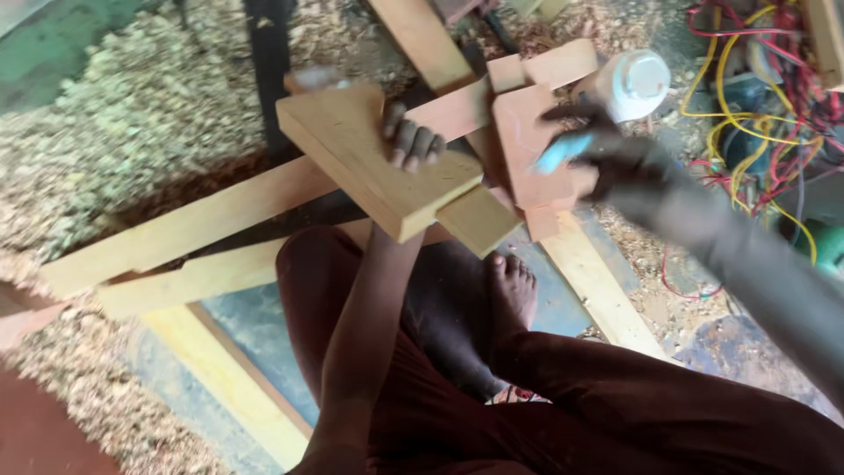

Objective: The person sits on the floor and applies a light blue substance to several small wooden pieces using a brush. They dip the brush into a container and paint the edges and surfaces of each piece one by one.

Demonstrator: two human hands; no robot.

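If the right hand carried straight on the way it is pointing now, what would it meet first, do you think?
The right hand, holding a blue tool, points left at the reddish wood piece. That would probably come first, though blur hides whether they already touch.

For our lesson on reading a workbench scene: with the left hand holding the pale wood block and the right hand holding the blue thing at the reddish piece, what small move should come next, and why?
Probably keep the left hand steady on the pale wood block while the right hand draws the blue tool across the reddish wood piece. The tool, blurred, lies against that face, and the white bottle sits close behind.
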